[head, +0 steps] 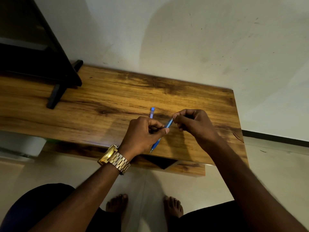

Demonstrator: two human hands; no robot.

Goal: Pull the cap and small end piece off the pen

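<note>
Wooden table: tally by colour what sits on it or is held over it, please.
Blue: 2, the pen pinched by the left hand and right hand, and the small cap piece lying on the wooden table.
Black: 1, the stand.
Total: 3

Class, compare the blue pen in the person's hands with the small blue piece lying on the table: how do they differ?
The pen is long and thin; the small blue piece is short and stubby. The pen is held above the wooden table, pinched by the left hand and the right hand; the piece lies untouched on the table. The pen slants; the piece points away. Both are blue.
</note>
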